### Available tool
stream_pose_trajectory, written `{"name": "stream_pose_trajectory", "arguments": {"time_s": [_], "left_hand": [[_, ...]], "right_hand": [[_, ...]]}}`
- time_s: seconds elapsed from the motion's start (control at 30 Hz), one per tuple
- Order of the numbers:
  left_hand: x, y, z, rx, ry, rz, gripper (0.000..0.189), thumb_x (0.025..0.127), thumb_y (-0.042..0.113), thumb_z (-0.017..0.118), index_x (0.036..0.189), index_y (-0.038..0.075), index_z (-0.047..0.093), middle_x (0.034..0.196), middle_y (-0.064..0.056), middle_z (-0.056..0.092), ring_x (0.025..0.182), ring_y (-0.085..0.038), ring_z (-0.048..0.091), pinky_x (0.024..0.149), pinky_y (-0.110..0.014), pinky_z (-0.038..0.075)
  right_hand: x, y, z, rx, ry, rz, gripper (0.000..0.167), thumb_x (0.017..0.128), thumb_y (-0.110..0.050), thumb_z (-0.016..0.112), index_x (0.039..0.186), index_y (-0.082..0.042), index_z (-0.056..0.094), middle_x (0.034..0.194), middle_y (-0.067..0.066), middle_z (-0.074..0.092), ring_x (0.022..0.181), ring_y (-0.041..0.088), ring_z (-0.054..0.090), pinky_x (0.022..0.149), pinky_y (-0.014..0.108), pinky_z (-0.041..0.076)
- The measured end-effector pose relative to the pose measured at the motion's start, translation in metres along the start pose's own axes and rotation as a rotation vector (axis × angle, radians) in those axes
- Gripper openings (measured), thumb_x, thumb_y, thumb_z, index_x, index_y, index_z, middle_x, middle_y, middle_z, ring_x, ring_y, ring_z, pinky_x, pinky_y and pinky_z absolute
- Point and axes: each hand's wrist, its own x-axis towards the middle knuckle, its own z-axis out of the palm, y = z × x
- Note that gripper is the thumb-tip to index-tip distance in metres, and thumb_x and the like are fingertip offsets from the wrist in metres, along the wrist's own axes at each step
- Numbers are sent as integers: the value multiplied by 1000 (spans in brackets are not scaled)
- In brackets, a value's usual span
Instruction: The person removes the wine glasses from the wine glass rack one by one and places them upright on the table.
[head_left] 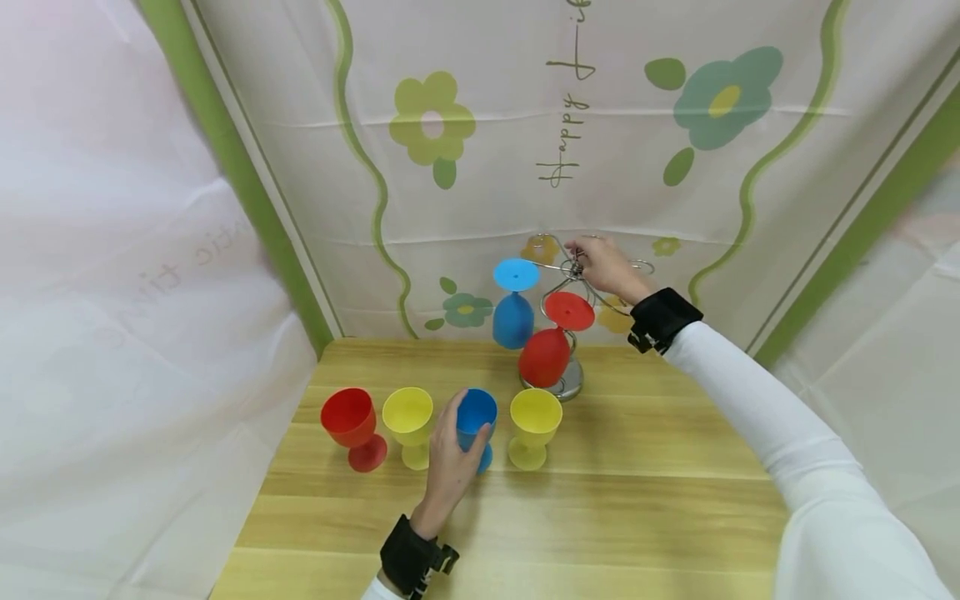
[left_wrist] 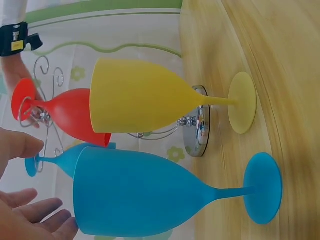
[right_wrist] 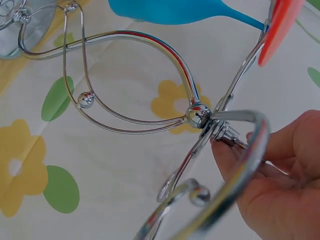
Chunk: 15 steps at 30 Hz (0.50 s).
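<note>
My left hand (head_left: 450,462) is at a standing blue goblet (head_left: 477,410). In the left wrist view its fingers are spread by the goblet's rim, the thumb well apart from it; whether a fingertip touches is unclear. With my right hand (head_left: 606,265) I pinch the top knob of a chrome goblet rack (head_left: 572,382), seen closely in the right wrist view as a knob (right_wrist: 227,134) at the hub. Upside down on the rack hang a blue goblet (head_left: 513,323) and a red goblet (head_left: 544,360), held by their feet.
A yellow goblet (head_left: 536,412) stands upright to the right of the blue one. To the left are another yellow goblet (head_left: 407,414) and a red goblet (head_left: 351,418). Behind the wooden table (head_left: 637,517) hangs a flower-printed cloth (head_left: 495,67); further cloth hangs at both sides.
</note>
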Motion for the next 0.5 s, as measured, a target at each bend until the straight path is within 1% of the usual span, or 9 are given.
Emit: {"name": "stream_pose_trajectory", "arguments": {"time_s": [0.1, 0.17, 0.23, 0.3, 0.33, 0.37, 0.43, 0.5], "left_hand": [[-2, -1, 0, -1, -2, 6, 60, 95, 21, 73, 148, 7, 49, 147, -19, 56, 131, -43, 56, 102, -65, 51], [-3, -1, 0, -7, -3, 16, 60, 95, 21, 74, 148, 7, 49, 147, -18, 56, 131, -43, 56, 102, -65, 51], [-3, -2, 0, -8, 0, 24, 60, 95, 21, 73, 147, 7, 49, 147, -18, 56, 131, -42, 56, 102, -64, 51], [-3, -2, -1, -8, 3, 30, 60, 95, 22, 73, 147, 6, 49, 147, -18, 56, 130, -42, 57, 102, -63, 52], [-3, -2, -1, -9, 5, 33, 60, 95, 22, 73, 147, 6, 49, 147, -19, 56, 130, -42, 57, 102, -63, 52], [-3, -2, -1, -9, 7, 34, 60, 95, 23, 73, 147, 7, 49, 147, -19, 56, 130, -42, 57, 102, -63, 52], [-3, -2, -2, -10, 5, 31, 60, 95, 24, 73, 148, 7, 49, 148, -18, 56, 130, -42, 57, 102, -63, 52], [-3, -2, -3, -12, 3, 30, 60, 95, 24, 73, 148, 8, 49, 148, -18, 55, 130, -42, 57, 101, -64, 52]], "right_hand": [[-9, -1, 6, -40, 71, -92, 41, 103, 1, 52, 142, 12, 48, 145, 35, 50, 136, 49, 46, 115, 58, 41], [-18, -3, 11, -82, 148, -193, 43, 103, -5, 57, 141, 13, 49, 146, 34, 48, 138, 49, 44, 117, 58, 40], [-29, -6, 14, -124, 206, -288, 45, 102, -10, 61, 140, 11, 52, 146, 32, 50, 138, 47, 46, 116, 58, 41], [-41, -8, 17, -171, 223, -390, 47, 100, -13, 65, 140, 9, 54, 145, 29, 53, 136, 45, 49, 114, 57, 44], [-46, -8, 19, -186, 207, -432, 49, 98, -14, 67, 140, 8, 54, 145, 28, 54, 136, 44, 50, 113, 57, 45], [-52, -9, 20, -199, 172, -457, 52, 97, -15, 69, 142, 7, 54, 147, 27, 53, 137, 44, 50, 112, 58, 45], [-63, -7, 23, -212, 75, -472, 60, 95, -20, 72, 146, 4, 51, 152, 25, 50, 139, 44, 48, 111, 58, 46], [-71, -4, 27, -227, -4, -463, 69, 93, -24, 74, 150, 2, 46, 157, 23, 45, 143, 44, 44, 113, 59, 44]]}}
